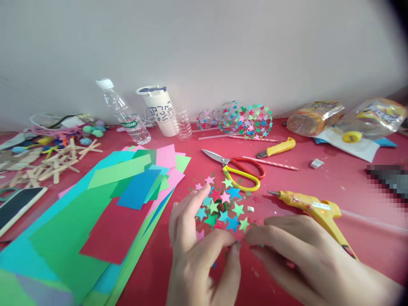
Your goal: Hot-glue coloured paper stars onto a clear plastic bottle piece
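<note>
My left hand [204,250] is low in the middle, its thumb and index finger pinched together at a spot too small to make out. Its other fingers rise beside a clear piece covered in colored paper stars [223,210]; whether they hold it I cannot tell. Just to the right is my right hand [296,242], with thumb and index finger closed close to the left fingertips. What sits between them is hidden. Beyond the hands lie scissors [232,168] with one red and one yellow handle loop. A yellow glue gun [309,204] rests behind my right hand.
Colored paper sheets [70,225] cover the left side, beside a phone [21,208] and wooden sticks [60,161]. At the back stand a water bottle [124,112], a white tumbler [159,110] and a star-covered bottle [245,121]. A yellow cutter [280,147] and cut plastic bottles [315,119] lie right.
</note>
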{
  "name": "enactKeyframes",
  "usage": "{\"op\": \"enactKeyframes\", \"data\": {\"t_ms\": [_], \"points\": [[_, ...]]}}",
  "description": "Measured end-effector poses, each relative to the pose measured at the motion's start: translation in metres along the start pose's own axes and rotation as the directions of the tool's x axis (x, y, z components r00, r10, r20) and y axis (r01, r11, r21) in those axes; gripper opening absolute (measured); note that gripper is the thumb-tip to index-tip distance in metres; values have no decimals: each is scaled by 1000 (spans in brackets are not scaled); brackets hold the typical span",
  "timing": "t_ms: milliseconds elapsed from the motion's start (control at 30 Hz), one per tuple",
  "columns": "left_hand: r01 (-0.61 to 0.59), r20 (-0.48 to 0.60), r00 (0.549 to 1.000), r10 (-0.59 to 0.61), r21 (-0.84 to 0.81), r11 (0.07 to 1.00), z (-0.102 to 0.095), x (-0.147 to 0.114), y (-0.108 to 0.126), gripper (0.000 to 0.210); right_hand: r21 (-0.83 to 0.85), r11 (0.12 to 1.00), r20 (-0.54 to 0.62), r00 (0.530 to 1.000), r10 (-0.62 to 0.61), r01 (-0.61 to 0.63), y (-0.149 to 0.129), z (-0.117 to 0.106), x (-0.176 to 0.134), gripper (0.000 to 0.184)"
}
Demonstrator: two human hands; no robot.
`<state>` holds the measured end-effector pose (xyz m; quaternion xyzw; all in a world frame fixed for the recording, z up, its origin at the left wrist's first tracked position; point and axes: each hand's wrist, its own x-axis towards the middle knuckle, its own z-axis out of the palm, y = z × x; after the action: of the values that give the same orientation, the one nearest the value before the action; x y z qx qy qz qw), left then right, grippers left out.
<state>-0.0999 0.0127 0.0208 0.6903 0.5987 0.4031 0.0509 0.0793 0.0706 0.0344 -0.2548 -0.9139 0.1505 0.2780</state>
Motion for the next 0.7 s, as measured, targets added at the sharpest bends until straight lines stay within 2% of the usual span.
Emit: {"op": "enactKeyframes", "data": {"t_ms": [433, 567, 700], "points": [[-13, -8, 1000, 13, 16, 1000, 0, -1, 0, 23, 2, 1000, 7, 1000, -11, 11, 0, -1, -1, 19], [-22, 1, 1000, 23, -6, 1000, 3, -3, 1, 23, 61, 997, 18, 999, 44, -46, 2, -2, -1, 15], [-59, 3, 998, 59, -13, 998, 6, -4, 2, 22, 156, 980, -61, 989, 132, -121, 6, -4, -1, 20]]}}
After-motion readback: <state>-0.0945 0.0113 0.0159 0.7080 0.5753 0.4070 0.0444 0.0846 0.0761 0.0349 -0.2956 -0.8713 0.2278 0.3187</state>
